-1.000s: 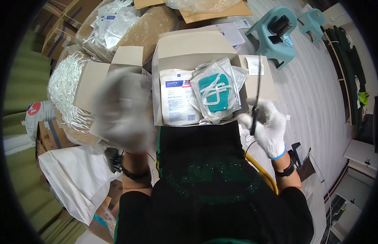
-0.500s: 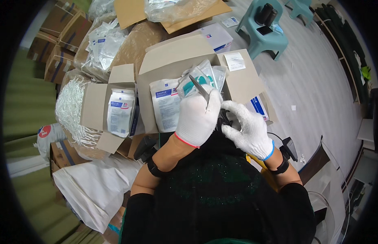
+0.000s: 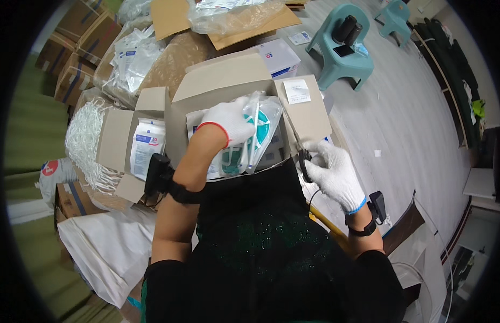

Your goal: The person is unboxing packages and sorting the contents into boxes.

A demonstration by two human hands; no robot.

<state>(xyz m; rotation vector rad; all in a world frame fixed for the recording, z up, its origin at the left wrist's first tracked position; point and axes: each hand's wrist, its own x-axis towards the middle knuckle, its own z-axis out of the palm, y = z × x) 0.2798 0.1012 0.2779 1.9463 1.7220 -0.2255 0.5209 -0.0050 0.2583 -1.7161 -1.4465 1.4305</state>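
Note:
My left hand point(image 3: 228, 123), in a white glove with a red cuff, closes on clear plastic bags point(image 3: 267, 125) with teal shapes in or on them. The bags stand in and above the open cardboard box point(image 3: 223, 81) in front of me; the gripping fingertips are partly hidden. At the box's right side, my white-gloved right hand point(image 3: 336, 175), with a blue cuff, holds scissors point(image 3: 303, 160) by the black handles. Their metal blades point up and away from me, along the right flap.
A smaller open box point(image 3: 116, 134) to the left holds a white-and-blue package point(image 3: 148, 148). Beside it lies a heap of white cords point(image 3: 88, 137). A white-and-purple box point(image 3: 277, 55) stands behind the large one. Farther right is a teal stool point(image 3: 344, 59).
My hands have moved apart. The left hand has gone leftward to the plastic bags, away from the scissors. My right hand has shifted slightly right and down with the scissors, whose blades now show.

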